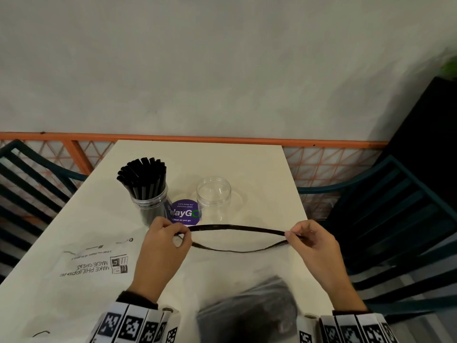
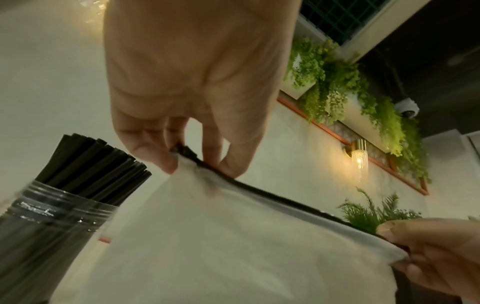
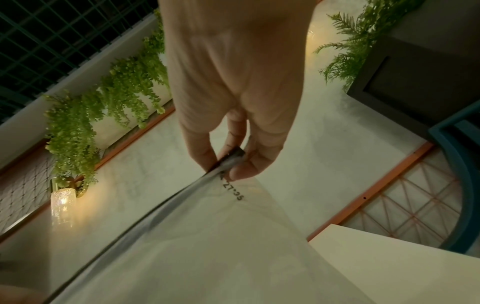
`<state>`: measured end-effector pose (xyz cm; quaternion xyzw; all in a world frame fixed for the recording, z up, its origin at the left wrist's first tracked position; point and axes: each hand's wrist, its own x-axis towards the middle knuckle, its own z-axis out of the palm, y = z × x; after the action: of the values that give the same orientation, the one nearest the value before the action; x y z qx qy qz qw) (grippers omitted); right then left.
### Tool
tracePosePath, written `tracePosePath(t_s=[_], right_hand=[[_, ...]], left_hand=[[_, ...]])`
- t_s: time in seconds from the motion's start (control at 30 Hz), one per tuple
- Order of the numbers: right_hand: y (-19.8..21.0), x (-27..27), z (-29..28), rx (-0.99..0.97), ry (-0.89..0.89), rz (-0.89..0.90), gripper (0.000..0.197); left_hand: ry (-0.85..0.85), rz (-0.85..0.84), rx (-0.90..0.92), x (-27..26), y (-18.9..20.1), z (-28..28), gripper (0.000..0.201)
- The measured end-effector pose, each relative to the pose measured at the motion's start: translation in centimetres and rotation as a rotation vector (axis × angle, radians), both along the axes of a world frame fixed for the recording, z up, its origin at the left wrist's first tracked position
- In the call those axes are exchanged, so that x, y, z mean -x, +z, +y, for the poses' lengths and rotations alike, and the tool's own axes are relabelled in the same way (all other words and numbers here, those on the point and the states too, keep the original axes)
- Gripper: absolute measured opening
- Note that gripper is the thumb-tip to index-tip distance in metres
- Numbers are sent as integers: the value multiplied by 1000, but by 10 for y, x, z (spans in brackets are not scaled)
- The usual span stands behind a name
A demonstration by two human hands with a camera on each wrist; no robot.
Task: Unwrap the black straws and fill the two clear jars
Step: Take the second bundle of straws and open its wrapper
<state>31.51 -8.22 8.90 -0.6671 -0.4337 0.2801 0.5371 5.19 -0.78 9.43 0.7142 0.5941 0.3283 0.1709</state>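
Observation:
A clear plastic bag (image 1: 237, 228) with a black rim hangs over the white table (image 1: 259, 169), its mouth stretched wide. My left hand (image 1: 182, 234) pinches the rim's left end and my right hand (image 1: 289, 235) pinches the right end. A dark, blurred bundle of black straws (image 1: 249, 310) lies low in the bag near me. Behind my left hand stands a clear jar (image 1: 149, 206) packed with upright black straws (image 1: 143, 174). An empty clear jar (image 1: 214, 196) stands to its right. The left wrist view shows the left hand (image 2: 197, 164) pinching the bag (image 2: 233, 236) beside the filled jar (image 2: 52, 216). The right wrist view shows the right hand (image 3: 226, 166) pinching the bag (image 3: 207, 246).
A flat printed plastic wrapper (image 1: 94, 266) lies on the table at the left. A purple round sticker (image 1: 184, 212) sits between the jars. Teal chairs stand on the left (image 1: 29, 179) and the right (image 1: 395, 219). An orange rail (image 1: 222, 138) runs behind the table.

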Motion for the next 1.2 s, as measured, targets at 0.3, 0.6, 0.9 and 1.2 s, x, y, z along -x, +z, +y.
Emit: tracePosePath(t_s=[0.3, 0.6, 0.9, 1.2], right_hand=[[-13, 7, 13, 237, -79, -195, 9], [0, -11, 28, 103, 77, 1315, 11], [6, 10, 23, 175, 308, 819, 15], [2, 0, 25, 132, -181, -91, 7]], left_hand=[[-153, -679, 477, -9, 9, 0, 38], [-213, -1402, 970, 9, 1, 22, 31], [-215, -1106, 609, 1, 10, 19, 38], [71, -206, 59, 7, 10, 17, 32]])
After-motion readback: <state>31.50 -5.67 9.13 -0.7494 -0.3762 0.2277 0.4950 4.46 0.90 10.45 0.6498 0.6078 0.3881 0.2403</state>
